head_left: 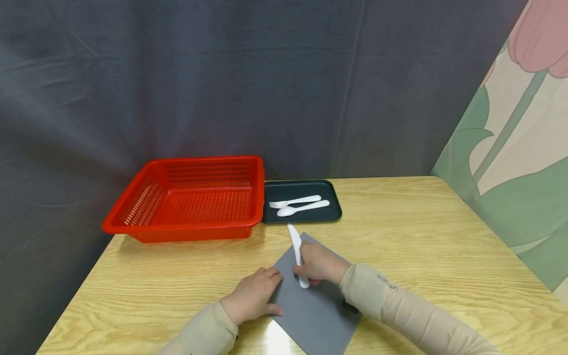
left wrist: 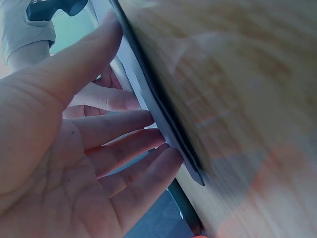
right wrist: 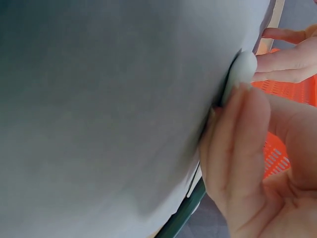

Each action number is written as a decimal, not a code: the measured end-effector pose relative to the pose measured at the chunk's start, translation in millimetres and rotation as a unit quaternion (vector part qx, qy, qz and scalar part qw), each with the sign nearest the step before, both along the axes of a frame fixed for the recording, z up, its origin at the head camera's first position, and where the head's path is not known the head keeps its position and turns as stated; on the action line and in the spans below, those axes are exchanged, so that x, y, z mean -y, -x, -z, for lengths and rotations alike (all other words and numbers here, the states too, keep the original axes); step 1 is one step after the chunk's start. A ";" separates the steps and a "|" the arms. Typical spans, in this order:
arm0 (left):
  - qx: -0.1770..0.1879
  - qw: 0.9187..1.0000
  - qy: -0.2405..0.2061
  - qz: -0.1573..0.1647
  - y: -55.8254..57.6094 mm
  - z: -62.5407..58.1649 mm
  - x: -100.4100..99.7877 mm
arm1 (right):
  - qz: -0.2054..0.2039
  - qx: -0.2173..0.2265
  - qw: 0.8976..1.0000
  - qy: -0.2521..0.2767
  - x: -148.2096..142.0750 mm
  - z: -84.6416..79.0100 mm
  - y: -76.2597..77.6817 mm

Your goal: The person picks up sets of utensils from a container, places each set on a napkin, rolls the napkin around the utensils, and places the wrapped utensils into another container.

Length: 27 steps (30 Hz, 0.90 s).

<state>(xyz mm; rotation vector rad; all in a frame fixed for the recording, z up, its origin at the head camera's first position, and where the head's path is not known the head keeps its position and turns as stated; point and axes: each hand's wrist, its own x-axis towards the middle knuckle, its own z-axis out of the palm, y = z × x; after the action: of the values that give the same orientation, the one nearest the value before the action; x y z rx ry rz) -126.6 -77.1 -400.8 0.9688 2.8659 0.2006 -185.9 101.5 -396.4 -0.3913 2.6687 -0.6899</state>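
A flat grey sheet (head_left: 317,315) lies at an angle on the table. On it is a white plastic knife (head_left: 295,241), its blade pointing away and past the sheet's far corner. My right hand (head_left: 323,264) pinches the knife by its handle; the handle's rounded end (right wrist: 243,67) shows beyond the fingers in the right wrist view. My left hand (head_left: 255,296) rests along the sheet's left edge, and in the left wrist view its fairly straight fingers (left wrist: 133,148) touch that edge.
Beyond the hands, a dark tray (head_left: 335,212) holds a white fork (head_left: 301,199) and a white spoon (head_left: 306,207). Left of it stands a red slotted basket (head_left: 177,234). A dark curtain (head_left: 266,88) hangs behind the wooden table (head_left: 435,246).
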 end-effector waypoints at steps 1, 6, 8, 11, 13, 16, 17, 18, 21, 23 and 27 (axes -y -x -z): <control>0.001 1.000 0.001 -0.002 0.2 0.1 -0.3 | -0.001 0.000 1.000 0.004 0.1 0.2 0.0; 0.009 1.000 0.006 -0.011 -0.9 -3.6 -1.6 | -0.004 0.000 1.000 0.015 0.3 0.6 0.1; 0.009 1.000 0.007 -0.011 -0.8 -3.7 -1.7 | -0.003 0.002 1.000 0.020 0.5 0.3 0.0; 0.011 1.000 0.008 -0.010 -0.9 -3.7 -1.7 | -0.001 0.006 1.000 0.026 0.8 0.3 -0.3; 0.011 1.000 0.009 -0.011 -1.1 -3.3 -1.5 | -0.001 0.007 1.000 0.028 0.9 0.3 -0.5; 0.012 1.000 0.008 -0.011 -1.2 -1.9 -1.1 | -0.002 0.006 1.000 0.028 1.0 0.5 -0.6; 0.011 1.000 0.008 -0.011 -1.2 -1.6 -1.2 | -0.002 0.007 1.000 0.027 1.1 0.3 -0.7; 0.011 1.000 0.009 -0.011 -1.2 -1.7 -1.2 | -0.002 0.007 1.000 0.026 1.3 0.2 -0.7; 0.011 1.000 0.010 -0.011 -1.1 -2.1 -1.4 | 0.000 0.007 1.000 0.022 1.8 -0.3 -0.9; 0.011 1.000 0.011 -0.012 -1.2 -3.2 -1.7 | 0.003 0.009 1.000 0.020 2.1 -0.5 -1.0; 0.011 1.000 0.008 -0.011 -0.7 -3.3 -1.5 | 0.006 0.012 1.000 0.019 2.4 -0.7 -1.3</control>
<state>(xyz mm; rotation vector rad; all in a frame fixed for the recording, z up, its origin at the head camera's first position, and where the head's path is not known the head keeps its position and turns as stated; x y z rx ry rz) -125.9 -75.6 -397.5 0.9281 2.8544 0.1889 -184.6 99.1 -395.8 -0.3735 2.6412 -0.7445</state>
